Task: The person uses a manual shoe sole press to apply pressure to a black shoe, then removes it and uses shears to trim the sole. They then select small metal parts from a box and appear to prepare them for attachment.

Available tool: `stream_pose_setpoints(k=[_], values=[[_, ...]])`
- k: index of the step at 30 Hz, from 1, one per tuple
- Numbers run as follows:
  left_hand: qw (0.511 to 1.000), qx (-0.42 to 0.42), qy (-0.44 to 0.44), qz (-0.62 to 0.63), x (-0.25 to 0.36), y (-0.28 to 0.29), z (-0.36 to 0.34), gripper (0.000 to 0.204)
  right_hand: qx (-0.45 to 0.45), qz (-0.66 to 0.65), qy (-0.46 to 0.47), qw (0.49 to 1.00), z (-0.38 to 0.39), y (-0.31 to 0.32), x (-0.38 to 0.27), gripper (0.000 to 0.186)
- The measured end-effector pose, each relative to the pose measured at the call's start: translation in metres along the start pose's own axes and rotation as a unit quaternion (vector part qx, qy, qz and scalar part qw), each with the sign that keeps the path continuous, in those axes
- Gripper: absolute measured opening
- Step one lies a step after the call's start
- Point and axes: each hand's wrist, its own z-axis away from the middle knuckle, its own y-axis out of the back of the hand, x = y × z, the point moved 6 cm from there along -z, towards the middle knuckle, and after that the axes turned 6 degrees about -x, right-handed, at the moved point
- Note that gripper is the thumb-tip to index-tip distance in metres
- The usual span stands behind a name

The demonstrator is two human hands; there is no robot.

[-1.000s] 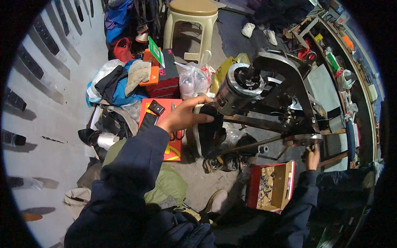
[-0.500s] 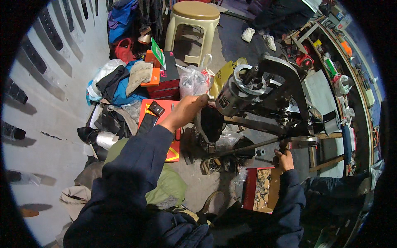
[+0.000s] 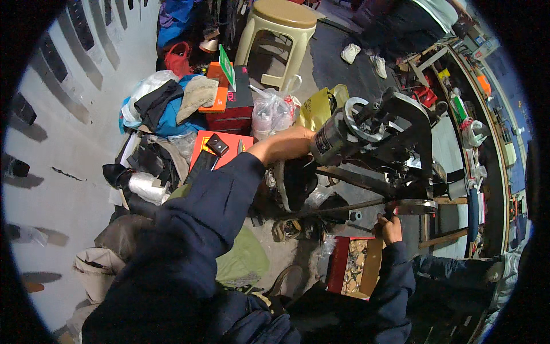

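An old metal shoe-stitching machine (image 3: 404, 135) with a cylindrical head (image 3: 332, 137) stands on the right. My left hand (image 3: 289, 142) is closed at the top of a black shoe (image 3: 298, 183) beside that head; its fingertips are partly hidden. The shoe's pale edge faces left. My right hand (image 3: 388, 229) is curled around a dark handle under the round hand wheel (image 3: 411, 206) at the machine's lower end.
Clothing (image 3: 157, 106), boxes (image 3: 229, 114) and plastic bags (image 3: 272, 114) pile up leftward. Behind are a stool (image 3: 281, 17) and another person's legs (image 3: 395, 28). A box of small parts (image 3: 355, 264) lies below my right hand. A cluttered workbench (image 3: 495, 143) lines the right.
My right hand has swung leftward with the handle under the wheel. My left hand has moved right, closer to the cylindrical head. The view has shifted slightly.
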Motion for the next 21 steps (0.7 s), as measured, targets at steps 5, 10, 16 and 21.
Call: stream_pose_setpoints(k=[5, 10, 16, 21], values=[[0.967, 0.132, -0.048, 0.212, 0.026, 0.007, 0.043, 0.036, 0.023, -0.001, 0.009, 1.0, 0.022, -0.013, -0.028, 0.024], [0.97, 0.206, -0.011, 0.132, 0.067, 0.007, 0.085, 0.052, 0.025, -0.038, -0.002, 0.999, 0.034, -0.026, -0.049, 0.024], [0.958, 0.261, 0.098, 0.061, 0.071, 0.014, 0.084, 0.047, 0.027, -0.085, 0.007, 0.996, 0.034, -0.028, -0.046, 0.022], [0.938, 0.307, 0.095, 0.132, 0.056, 0.011, 0.085, 0.025, 0.047, -0.092, 0.019, 0.994, 0.035, -0.029, -0.045, 0.02]])
